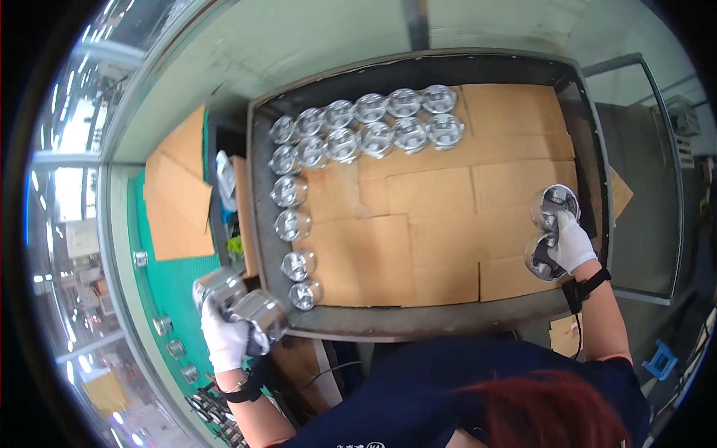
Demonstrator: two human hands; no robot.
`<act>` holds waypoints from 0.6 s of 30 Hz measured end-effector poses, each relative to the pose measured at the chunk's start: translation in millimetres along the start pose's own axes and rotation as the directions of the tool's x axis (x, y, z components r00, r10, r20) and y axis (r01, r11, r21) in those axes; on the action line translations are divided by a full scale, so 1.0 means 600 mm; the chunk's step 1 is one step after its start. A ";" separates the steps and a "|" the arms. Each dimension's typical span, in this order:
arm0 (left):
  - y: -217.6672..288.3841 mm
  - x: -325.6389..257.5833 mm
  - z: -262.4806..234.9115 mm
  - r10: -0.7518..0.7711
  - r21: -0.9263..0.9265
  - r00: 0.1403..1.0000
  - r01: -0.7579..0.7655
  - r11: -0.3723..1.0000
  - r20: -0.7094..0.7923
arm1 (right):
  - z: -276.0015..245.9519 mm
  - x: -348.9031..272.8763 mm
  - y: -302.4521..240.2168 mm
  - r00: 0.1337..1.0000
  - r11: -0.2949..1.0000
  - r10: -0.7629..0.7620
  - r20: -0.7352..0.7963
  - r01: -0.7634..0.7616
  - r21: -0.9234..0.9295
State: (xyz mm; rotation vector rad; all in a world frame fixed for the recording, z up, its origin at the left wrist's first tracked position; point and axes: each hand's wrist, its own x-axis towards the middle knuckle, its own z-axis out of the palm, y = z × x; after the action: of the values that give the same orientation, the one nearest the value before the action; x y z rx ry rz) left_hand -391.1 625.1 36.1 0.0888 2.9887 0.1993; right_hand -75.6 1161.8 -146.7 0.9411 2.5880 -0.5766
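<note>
My left hand (224, 340), white-gloved, is closed on two shiny metal pistons, an outer piston (219, 284) and an inner piston (259, 313), just outside the tray's lower left corner. At the right side of the tray, my gloved right hand (573, 245) grips two more, an upper piston (549, 209) and a lower piston (536, 257), with their hollow undersides partly showing. Whether these touch the cardboard I cannot tell. Several pistons (376, 138) stand in two rows along the tray's far side, and more pistons (290, 224) line its left wall.
The dark-rimmed metal tray (418, 322) is lined with cardboard sheets (441, 216). To the left, a green surface (168, 299) bears loose cardboard (179, 194) and several pistons. A framed panel (635, 179) stands beyond the right wall, and a blue stool (660, 361) is lower right.
</note>
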 end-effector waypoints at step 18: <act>0.960 0.237 0.694 0.835 0.130 0.394 -0.919 0.373 0.384 | -0.035 0.364 0.217 0.997 0.991 -0.019 0.077 0.008 0.136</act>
State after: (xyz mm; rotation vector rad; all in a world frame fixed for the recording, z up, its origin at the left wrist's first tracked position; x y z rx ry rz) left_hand -441.7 1258.1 -313.8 1.6619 2.3039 -0.2089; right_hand -151.7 1379.5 -256.1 0.9242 2.5129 -0.7859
